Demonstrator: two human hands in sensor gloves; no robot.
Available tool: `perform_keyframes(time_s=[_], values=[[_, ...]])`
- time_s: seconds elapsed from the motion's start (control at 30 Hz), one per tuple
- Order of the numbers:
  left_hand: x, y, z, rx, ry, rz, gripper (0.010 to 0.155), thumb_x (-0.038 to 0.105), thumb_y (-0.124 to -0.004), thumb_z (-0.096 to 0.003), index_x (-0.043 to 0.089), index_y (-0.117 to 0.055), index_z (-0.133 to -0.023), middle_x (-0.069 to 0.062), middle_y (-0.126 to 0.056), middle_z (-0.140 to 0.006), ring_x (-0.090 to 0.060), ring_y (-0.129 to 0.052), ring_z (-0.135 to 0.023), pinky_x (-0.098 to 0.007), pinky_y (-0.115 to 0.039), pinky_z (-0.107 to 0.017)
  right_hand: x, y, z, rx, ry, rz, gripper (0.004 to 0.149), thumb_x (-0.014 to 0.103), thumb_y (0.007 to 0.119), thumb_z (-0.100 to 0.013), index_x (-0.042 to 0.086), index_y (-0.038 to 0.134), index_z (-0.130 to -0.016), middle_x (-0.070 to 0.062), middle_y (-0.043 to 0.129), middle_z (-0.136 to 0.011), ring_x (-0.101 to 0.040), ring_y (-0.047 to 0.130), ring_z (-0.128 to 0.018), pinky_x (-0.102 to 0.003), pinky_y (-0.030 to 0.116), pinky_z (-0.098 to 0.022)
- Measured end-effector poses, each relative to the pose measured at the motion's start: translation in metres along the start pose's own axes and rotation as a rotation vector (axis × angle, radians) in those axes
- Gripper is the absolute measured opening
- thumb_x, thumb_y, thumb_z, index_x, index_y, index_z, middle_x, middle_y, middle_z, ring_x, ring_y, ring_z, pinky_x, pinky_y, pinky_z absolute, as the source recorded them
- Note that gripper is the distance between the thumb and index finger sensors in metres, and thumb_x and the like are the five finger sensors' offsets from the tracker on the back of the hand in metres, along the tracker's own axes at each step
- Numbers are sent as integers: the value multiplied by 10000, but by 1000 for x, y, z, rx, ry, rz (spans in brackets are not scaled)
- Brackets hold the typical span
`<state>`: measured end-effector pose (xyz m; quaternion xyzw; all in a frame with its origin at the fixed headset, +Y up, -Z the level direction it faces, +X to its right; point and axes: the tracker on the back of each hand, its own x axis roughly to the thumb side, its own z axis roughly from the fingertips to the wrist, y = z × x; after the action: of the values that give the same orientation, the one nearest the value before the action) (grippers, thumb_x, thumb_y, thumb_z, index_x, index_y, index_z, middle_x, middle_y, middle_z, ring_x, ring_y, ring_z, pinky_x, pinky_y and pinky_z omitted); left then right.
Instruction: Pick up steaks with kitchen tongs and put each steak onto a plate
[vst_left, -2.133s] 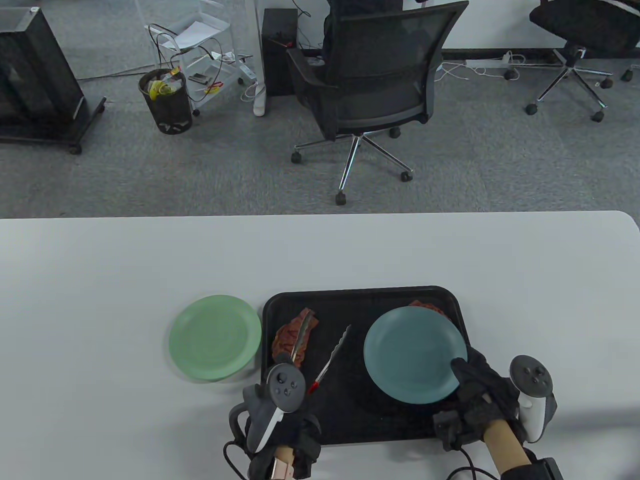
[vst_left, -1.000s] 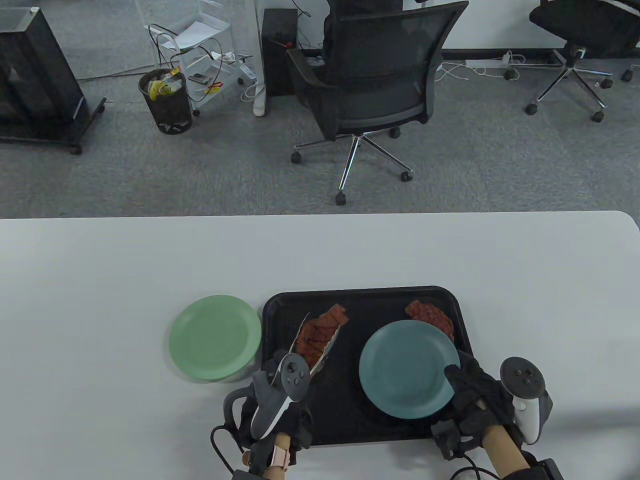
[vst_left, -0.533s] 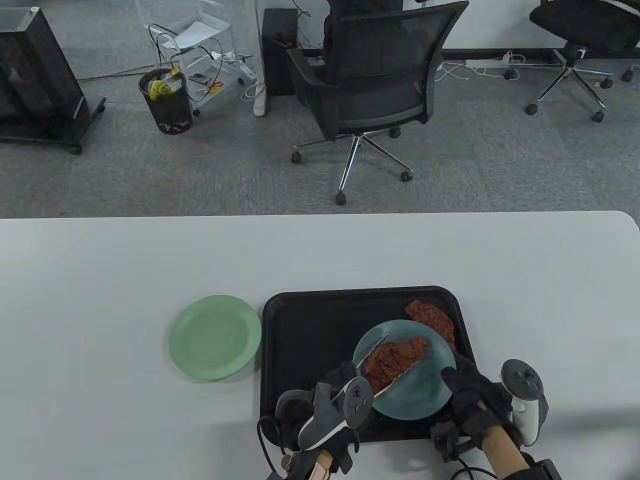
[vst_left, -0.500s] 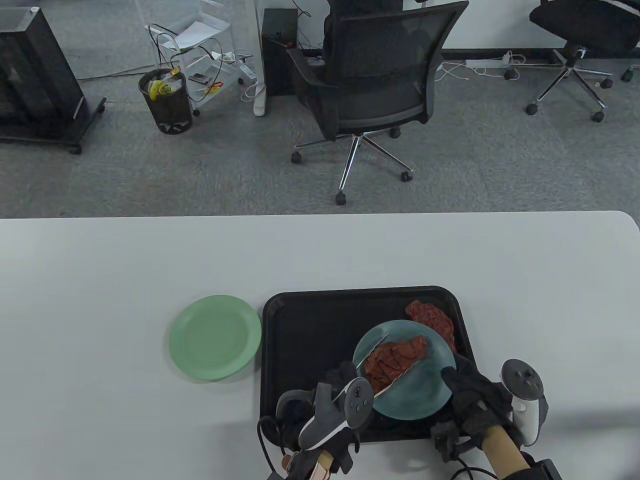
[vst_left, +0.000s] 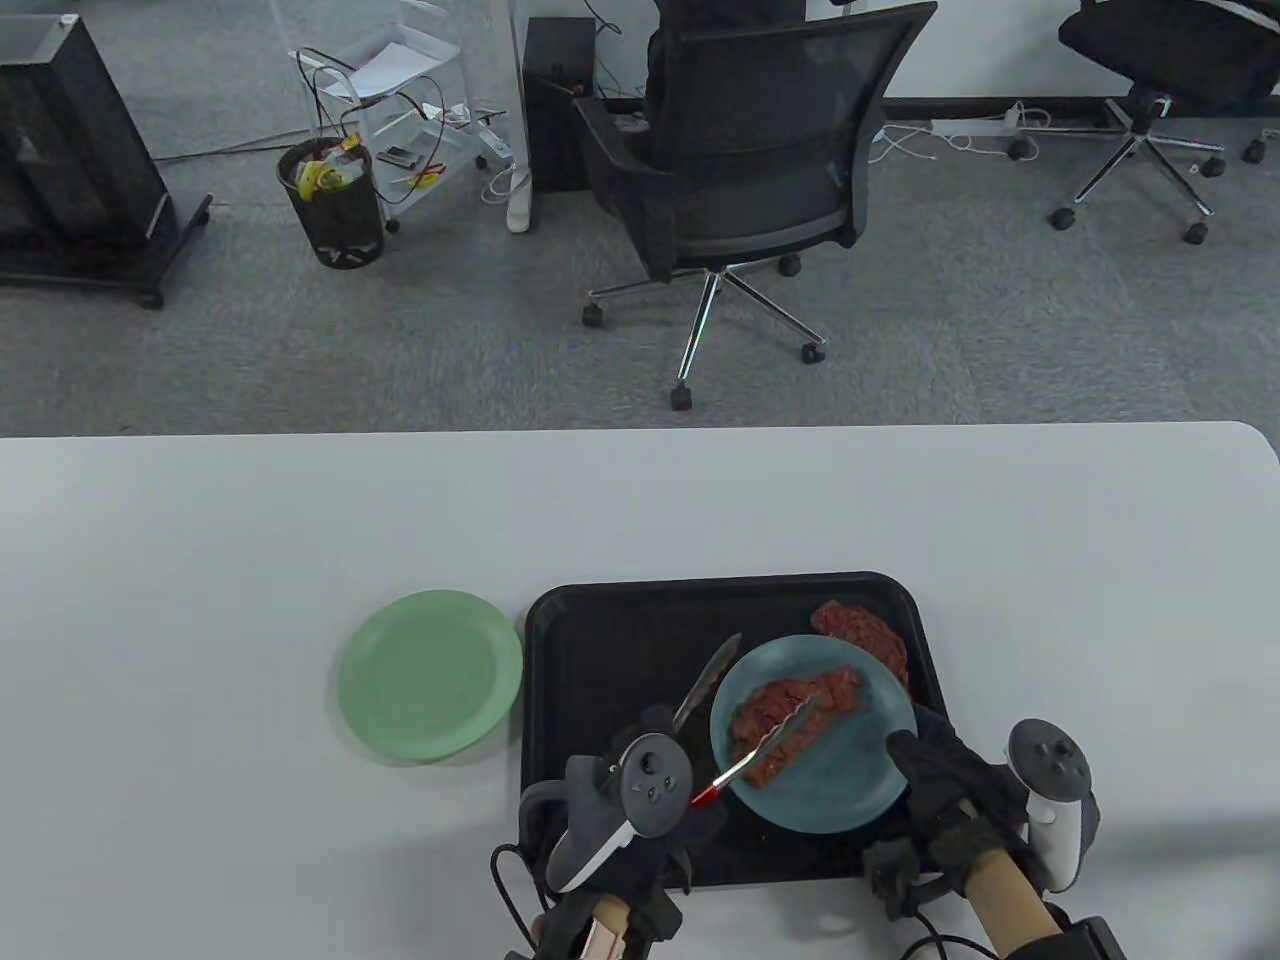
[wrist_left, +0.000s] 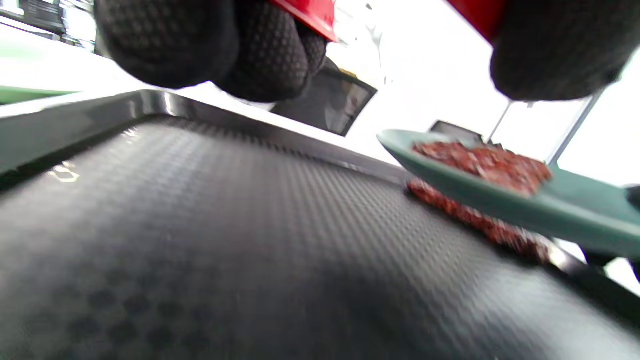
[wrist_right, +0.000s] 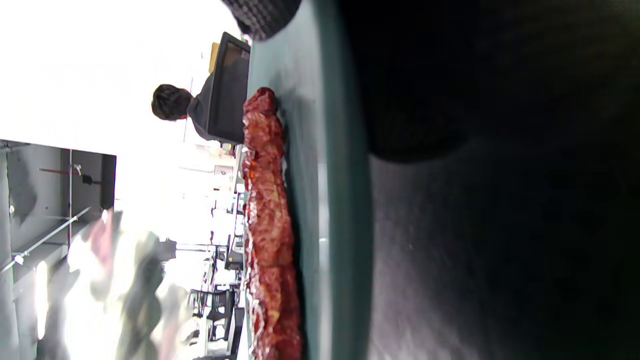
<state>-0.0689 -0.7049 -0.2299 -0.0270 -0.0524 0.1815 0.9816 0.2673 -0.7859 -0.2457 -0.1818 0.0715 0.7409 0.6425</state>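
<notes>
A black tray (vst_left: 560, 620) holds a teal plate (vst_left: 850, 790), which my right hand (vst_left: 950, 790) grips at its near right rim and keeps tilted above the tray. One steak (vst_left: 795, 722) lies on that plate. A second steak (vst_left: 865, 635) lies on the tray at the back right, partly under the plate. My left hand (vst_left: 660, 722) grips the red-handled tongs (vst_left: 745, 765). Their arms are spread, one across the steak and one off the plate's left rim. The left wrist view shows the plate (wrist_left: 550, 210), both steaks and the red handle (wrist_left: 310, 10).
A light green plate (vst_left: 430, 675) sits on the white table just left of the tray. Office chairs, a waste bin and a cart stand on the carpet beyond the table's far edge. A seated person shows in the right wrist view's background.
My left hand carried the steak in the tongs from the tray's left side onto the teal plate. The tongs have opened and the steak now lies flat. The right hand drew the plate slightly nearer.
</notes>
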Motion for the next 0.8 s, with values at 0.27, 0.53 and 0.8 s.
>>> perform_keyframes(time_s=[0.27, 0.53, 0.8], values=[[-31, 3, -1, 50, 165, 65, 1023, 642, -853, -282, 69, -512, -1058, -223, -724, -892, -345, -919, -521, -372, -863, -318, 3, -56, -12, -224, -33, -88, 524, 187, 646, -480, -2, 511, -950, -242, 788, -737, -357, 948, -365, -408, 900, -181], [-43, 1, -1, 32, 221, 54, 1024, 642, -850, -286, 66, -506, -1059, -227, -719, -894, -347, -917, -526, -373, -863, -322, -24, -123, -20, -458, 72, -121, 531, 189, 645, -484, -3, 495, -955, -253, 767, -763, -375, 943, -407, -422, 906, -217], [-47, -2, -2, 16, 236, 23, 1025, 642, -849, -286, 67, -501, -1060, -228, -714, -897, -348, -914, -532, -374, -862, -326, -43, -147, -26, -541, 180, -152, 538, 186, 647, -484, -17, 492, -957, -269, 760, -769, -381, 942, -425, -425, 910, -233]])
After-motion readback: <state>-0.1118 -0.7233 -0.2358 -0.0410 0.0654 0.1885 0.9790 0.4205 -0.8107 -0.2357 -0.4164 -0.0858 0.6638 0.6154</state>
